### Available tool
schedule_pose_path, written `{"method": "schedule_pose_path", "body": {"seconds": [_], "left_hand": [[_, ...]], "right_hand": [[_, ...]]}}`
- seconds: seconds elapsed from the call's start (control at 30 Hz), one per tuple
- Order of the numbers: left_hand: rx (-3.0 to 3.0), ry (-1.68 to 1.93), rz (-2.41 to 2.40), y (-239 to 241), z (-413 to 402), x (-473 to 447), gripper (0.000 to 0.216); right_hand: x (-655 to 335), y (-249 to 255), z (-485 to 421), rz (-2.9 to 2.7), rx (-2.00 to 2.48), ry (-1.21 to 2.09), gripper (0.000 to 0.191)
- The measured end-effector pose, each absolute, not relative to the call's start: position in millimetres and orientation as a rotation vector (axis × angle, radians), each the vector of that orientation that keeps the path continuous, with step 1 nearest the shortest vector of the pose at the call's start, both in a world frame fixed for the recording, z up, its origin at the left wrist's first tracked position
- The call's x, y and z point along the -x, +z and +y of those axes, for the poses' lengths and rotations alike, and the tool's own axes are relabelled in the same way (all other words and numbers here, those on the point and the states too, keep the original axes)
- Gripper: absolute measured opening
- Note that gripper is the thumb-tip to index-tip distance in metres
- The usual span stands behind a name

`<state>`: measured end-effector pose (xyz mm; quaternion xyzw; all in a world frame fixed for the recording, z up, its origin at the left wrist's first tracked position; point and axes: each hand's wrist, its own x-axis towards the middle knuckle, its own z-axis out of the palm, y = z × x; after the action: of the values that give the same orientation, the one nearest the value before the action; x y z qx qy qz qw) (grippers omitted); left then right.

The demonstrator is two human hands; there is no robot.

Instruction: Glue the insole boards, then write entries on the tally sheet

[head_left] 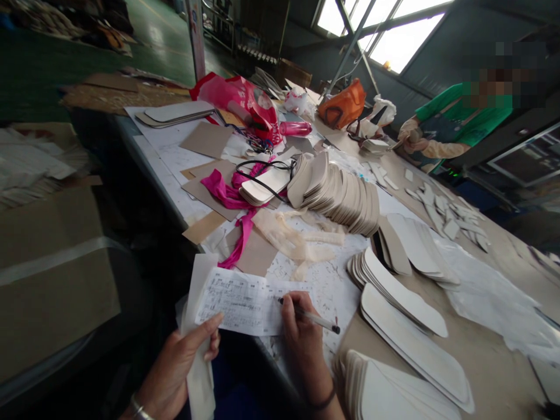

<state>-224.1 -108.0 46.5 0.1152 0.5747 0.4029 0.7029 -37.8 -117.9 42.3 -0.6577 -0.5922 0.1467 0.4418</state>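
My left hand (186, 356) is closed on the left side of an open notebook (238, 300), thumb on the page, with pale strips (202, 376) gripped along with it. Handwriting covers the notebook's left page; the right page carries only a little near its top. My right hand (301, 326) pinches a pen (317, 319), its tip at the right page. Right of that hand lie stacks of long, rounded white boards (413, 344). Beyond the notebook are a crumpled cream cloth (289, 233) and a magenta cloth strip (240, 236).
A leaning row of grey-beige boards (336, 192) crosses the table's middle. Farther back are a red bag (238, 99), a pink bottle (295, 128) and an orange bag (343, 105). A person in green (464, 122) stands across the table. A cardboard box (52, 262) is at left.
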Motion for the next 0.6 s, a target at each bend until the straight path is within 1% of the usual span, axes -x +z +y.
{"method": "schedule_pose_path", "body": {"seconds": [0.2, 0.37, 0.6], "left_hand": [[-0.247, 0.897, 1.304, 46, -108, 224, 0.045], [-0.260, 0.909, 1.297, 44, -108, 224, 0.044], [-0.255, 0.900, 1.286, 46, -107, 225, 0.044]], "right_hand": [[40, 47, -118, -1.466, 1.636, 0.391, 0.017], [47, 49, -115, -1.457, 1.595, 0.447, 0.017], [48, 38, -111, -1.425, 1.612, 0.412, 0.018]]}}
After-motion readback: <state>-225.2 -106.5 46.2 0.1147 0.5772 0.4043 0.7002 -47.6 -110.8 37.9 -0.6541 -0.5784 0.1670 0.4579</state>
